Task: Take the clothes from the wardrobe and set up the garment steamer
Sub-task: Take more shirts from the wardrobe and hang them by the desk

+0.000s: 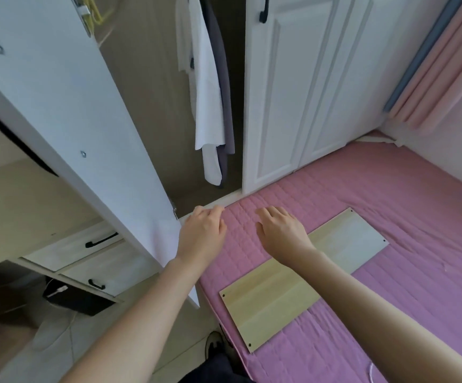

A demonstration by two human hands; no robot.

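Observation:
The wardrobe stands open, its white door (66,111) swung out to the left. Inside hang a white garment (206,106) and a dark grey garment (224,87) behind it. Yellow hangers (97,9) show at the top left of the opening. My left hand (201,236) reaches forward beside the door's lower edge, fingers loosely curled, holding nothing. My right hand (281,230) hovers over the pink bed cover (390,189), fingers apart and empty. Both hands are well below the hanging clothes. No garment steamer is in view.
A pale wooden board (293,280) lies flat on the pink bed under my right forearm. The wardrobe's right door (293,92) is closed. White drawers with black handles (86,252) sit at the lower left. Pink curtains (445,64) hang at the right.

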